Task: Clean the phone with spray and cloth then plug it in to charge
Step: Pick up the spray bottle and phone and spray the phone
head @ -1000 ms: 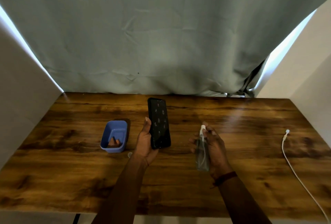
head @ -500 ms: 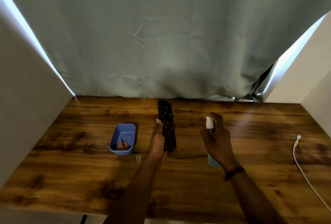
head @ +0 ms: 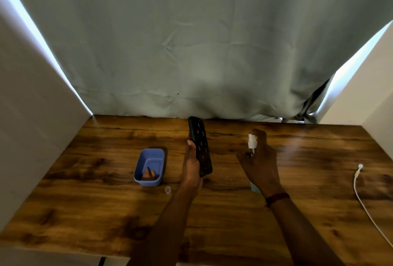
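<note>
Currently the left hand (head: 191,166) grip clasps the phone (head: 201,146) upright by its edges; rigid, smooth, likely slippery when wet. Right hand (head: 260,163) grip holds the spray bottle (head: 252,142) beside it.

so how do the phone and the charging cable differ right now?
The phone is black and held upright off the table in the left hand; the charging cable is white and lies untouched on the table at far right. The phone is a rigid slab; the cable is thin and curved. They are not connected.
</note>
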